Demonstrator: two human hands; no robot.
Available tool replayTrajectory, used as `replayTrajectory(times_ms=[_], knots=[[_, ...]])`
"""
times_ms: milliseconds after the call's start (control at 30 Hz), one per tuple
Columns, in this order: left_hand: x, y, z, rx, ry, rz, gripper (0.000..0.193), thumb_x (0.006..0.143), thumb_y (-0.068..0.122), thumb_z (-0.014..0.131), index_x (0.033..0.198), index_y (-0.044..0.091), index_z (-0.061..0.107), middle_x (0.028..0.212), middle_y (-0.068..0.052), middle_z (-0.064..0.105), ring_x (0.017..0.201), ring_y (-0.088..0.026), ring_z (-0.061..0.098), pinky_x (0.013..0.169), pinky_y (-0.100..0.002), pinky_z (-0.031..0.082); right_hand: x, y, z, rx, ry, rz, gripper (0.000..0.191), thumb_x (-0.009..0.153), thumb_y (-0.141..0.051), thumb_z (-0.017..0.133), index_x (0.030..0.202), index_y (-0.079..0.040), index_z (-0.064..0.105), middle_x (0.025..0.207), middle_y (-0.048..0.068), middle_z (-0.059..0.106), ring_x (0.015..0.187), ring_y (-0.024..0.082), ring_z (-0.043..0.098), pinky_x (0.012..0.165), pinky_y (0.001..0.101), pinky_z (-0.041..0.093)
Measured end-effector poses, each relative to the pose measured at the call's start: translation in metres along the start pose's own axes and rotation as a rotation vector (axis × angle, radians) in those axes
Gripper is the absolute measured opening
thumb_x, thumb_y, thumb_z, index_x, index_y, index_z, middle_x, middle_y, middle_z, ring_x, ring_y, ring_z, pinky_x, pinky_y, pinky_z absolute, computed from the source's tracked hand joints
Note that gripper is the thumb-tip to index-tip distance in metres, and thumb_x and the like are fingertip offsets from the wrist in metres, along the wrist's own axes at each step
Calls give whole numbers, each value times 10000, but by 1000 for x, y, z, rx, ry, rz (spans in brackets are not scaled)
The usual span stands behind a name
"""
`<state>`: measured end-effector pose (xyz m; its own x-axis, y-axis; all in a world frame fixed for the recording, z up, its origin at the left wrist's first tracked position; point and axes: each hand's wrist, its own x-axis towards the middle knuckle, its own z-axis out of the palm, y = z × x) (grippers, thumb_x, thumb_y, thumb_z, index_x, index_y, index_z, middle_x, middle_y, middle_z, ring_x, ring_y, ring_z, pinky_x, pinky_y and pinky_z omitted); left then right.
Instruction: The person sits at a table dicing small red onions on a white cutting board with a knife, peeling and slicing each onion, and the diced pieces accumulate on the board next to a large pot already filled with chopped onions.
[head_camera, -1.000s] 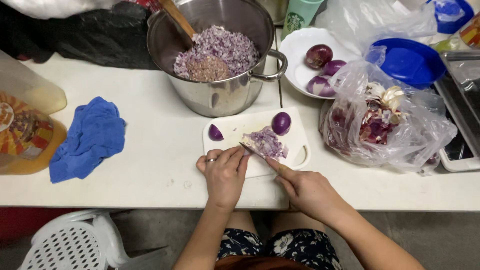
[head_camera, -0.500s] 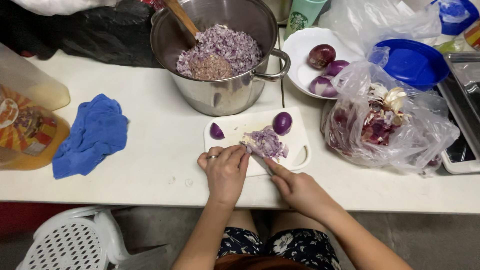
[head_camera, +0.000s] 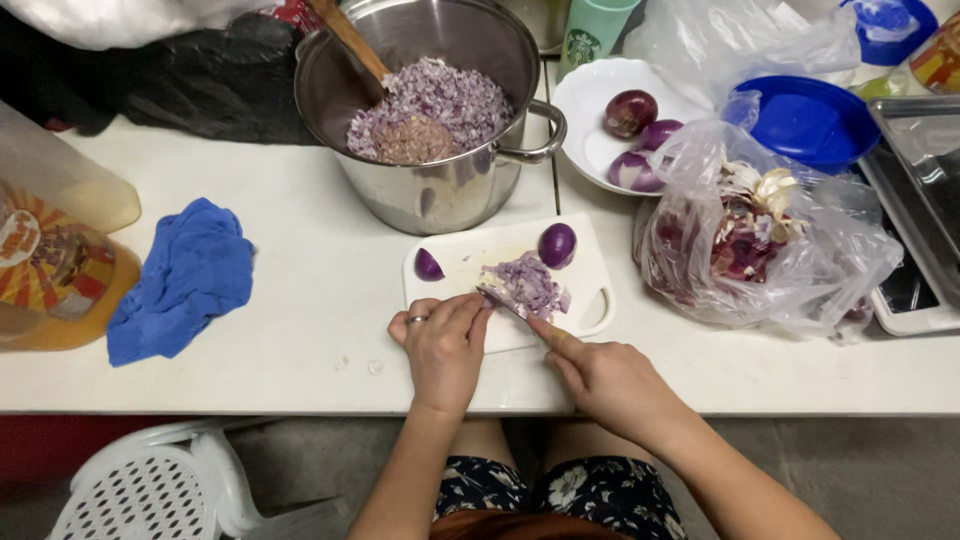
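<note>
Chopped purple onion (head_camera: 528, 283) is sitting in a loose heap near the middle of the white cutting board (head_camera: 590, 285), which is lying on the white desk (head_camera: 300, 300) just in front of the steel pot (head_camera: 440, 190).

Handling, judged: the pieces are looking small, light and moist, so likely slippery and quick to scatter; better to be gathering them under curled fingertips than pinching them. The halved onion (head_camera: 557, 244) at the board's far edge and the small wedge (head_camera: 428, 264) at its left are looking firm but rounded, likely rolling unless set flat side down.

Left hand (head_camera: 442, 345), ring on one finger, is resting palm down at the board's near edge; its fingers (head_camera: 465, 312) are lying close together, slightly curled, tips touching the near side of the heap.

Right hand (head_camera: 610, 378) is closing around a knife (head_camera: 510, 305); fingers are wrapped narrow on the handle, index finger lying along it. The blade is angling up-left into the heap, mostly hidden, edge not clearly readable.

Nearby: bowl of whole onions (head_camera: 640, 130), plastic bag of peels (head_camera: 760, 240), blue cloth (head_camera: 185, 280).
</note>
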<state>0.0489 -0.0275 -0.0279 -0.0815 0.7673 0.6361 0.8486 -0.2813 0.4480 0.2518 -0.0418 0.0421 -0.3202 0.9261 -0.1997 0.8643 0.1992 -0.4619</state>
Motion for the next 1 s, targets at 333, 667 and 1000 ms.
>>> replayTrajectory(times_ms=[333, 667, 1000], knots=[[1, -1, 3, -14, -7, 6, 115, 829, 192, 805, 922, 125, 807, 996, 30, 769, 958, -200, 595, 956, -434, 326, 21, -5, 34, 19, 65, -34, 541, 966, -312, 568, 1500, -307, 483, 656, 204, 694, 626, 405, 700, 638, 511, 564], [1, 1, 2, -30, -12, -36, 116, 821, 203, 813, 915, 137, 798, 980, 41, 773, 960, -209, 586, 974, -451, 306, 6, 23, 7, 361, -48, -63, 493, 982, -299, 575, 1473, -321, 544, 868, 177, 784, 770, 334, 796, 769, 421, 576], [-2, -1, 1, -37, 3, -55, 128, 815, 202, 820, 924, 141, 794, 949, 42, 770, 934, -198, 601, 970, -443, 323, -3, -3, 6, 25, 17, -4, 591, 944, -314, 587, 1523, -379, 486, 693, 223, 702, 677, 409, 708, 695, 509, 555]])
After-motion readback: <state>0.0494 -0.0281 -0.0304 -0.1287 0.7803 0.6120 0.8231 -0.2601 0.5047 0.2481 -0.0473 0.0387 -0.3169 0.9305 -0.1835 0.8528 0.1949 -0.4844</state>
